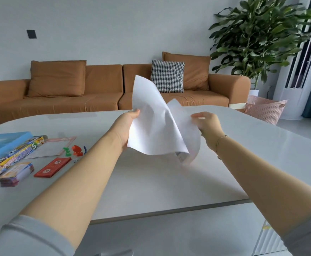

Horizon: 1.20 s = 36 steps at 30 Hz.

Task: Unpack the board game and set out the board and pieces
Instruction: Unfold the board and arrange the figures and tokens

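Both hands lift a folded white paper board (154,124) mid-frame above the desk (243,154): left hand (127,126) grips its left edge, right hand (208,124) pinches the right flap. Game box (12,154), pieces (75,150) lower left.

The tabletop (151,182) is bare in front of and right of the box (12,154), so a hand can pass there freely. The obstacles are all close beside the box: a card stack (16,174), red cards (53,167), a die (75,160) and small coloured pieces (75,150). A folded paper sheet (156,122) hangs in the air above the middle.
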Available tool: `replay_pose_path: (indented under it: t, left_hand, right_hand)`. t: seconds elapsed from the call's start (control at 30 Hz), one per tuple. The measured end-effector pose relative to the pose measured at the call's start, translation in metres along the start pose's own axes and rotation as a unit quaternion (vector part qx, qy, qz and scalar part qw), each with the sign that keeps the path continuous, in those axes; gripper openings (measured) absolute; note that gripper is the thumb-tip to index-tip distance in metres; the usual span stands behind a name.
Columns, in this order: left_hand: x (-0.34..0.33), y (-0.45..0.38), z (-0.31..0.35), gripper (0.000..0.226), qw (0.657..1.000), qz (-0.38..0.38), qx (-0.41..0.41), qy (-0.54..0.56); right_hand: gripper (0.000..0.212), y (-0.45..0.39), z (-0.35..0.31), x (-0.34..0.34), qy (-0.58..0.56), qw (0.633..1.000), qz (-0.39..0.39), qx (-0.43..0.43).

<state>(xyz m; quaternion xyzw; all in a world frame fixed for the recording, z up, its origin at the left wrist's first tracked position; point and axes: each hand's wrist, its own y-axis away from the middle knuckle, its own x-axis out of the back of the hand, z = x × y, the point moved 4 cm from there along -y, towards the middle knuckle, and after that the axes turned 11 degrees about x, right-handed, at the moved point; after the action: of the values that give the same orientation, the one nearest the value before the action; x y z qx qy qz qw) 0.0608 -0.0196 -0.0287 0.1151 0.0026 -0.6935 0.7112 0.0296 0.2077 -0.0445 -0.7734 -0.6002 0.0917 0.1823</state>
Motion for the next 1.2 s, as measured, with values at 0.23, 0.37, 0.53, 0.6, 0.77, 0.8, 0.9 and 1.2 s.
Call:
replay_pose_path:
  t: [0.23,0.37,0.53,0.6,0.77,0.8,0.9,1.2]
  left_hand:
    - [0.027,-0.010,0.010,0.052,0.991,0.071,-0.056,0.099]
    - [0.029,-0.008,0.010,0.040,0.988,0.025,-0.027,0.150]
    - [0.026,-0.012,0.019,0.041,0.938,-0.020,-0.002,0.346]
    - [0.022,-0.008,0.025,0.040,0.924,-0.041,-0.022,0.379]
    - [0.011,-0.003,0.039,0.028,0.917,-0.125,-0.051,0.375]
    - [0.011,-0.002,0.042,0.028,0.918,-0.132,-0.053,0.371]
    - [0.009,0.001,0.050,0.033,0.913,-0.164,-0.058,0.368]
    - [0.001,-0.001,0.052,0.049,0.952,-0.097,-0.105,0.271]
  right_hand:
    - [0.038,-0.001,0.016,0.017,-0.018,0.999,-0.012,0.048]
    - [0.047,0.000,0.007,0.015,-0.020,0.995,-0.058,0.084]
    - [0.029,0.000,0.003,0.012,-0.016,0.989,-0.067,0.131]
    - [0.011,-0.002,0.000,0.015,-0.012,0.988,-0.035,0.152]
    - [0.017,-0.004,-0.013,0.022,-0.023,0.984,0.027,0.173]
    - [0.016,-0.005,-0.013,0.023,-0.024,0.985,0.030,0.169]
    - [0.018,-0.006,-0.011,0.026,-0.037,0.987,0.047,0.147]
    - [0.029,-0.007,-0.024,0.030,-0.124,0.984,0.107,0.063]
